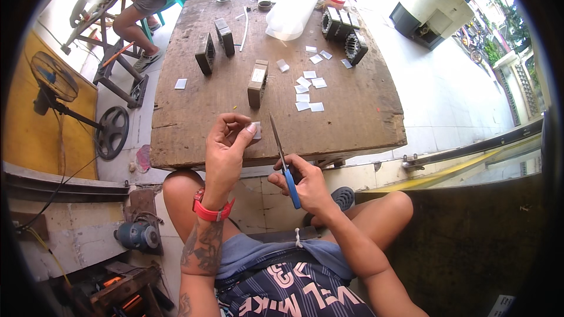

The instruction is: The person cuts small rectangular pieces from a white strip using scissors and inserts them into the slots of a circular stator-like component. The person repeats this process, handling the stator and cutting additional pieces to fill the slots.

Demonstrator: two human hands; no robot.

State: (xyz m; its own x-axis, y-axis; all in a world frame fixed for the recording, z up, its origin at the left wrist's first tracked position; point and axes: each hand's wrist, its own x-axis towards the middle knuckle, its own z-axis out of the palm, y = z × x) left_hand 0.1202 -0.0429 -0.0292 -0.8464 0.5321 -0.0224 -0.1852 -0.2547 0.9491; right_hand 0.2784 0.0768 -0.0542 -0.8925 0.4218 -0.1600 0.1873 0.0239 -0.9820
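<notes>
Between the thumb and fingers of my left hand (228, 141) is a small whitish square sheet (257, 131), pinched near the table's front edge. My right hand (306, 183) grips a pair of blue-handled scissors (290, 183), their blades pointing up and away, to the right of the sheet. Just beyond my left hand, a dark metal block with a pale label (257, 84) stands upright on the wooden table (194, 123). Several small white cut pieces (309, 74) lie loosely grouped right of the block, and one more piece (180, 84) lies at the left.
Two upright metal blocks (205, 53) stand at the left, and several slotted metal cores (356, 47) at the right. A translucent rolled sheet (294, 9) lies behind, near a red-lidded tub (335, 0). A floor fan (56, 82) and a seated person (138, 17) are at the left.
</notes>
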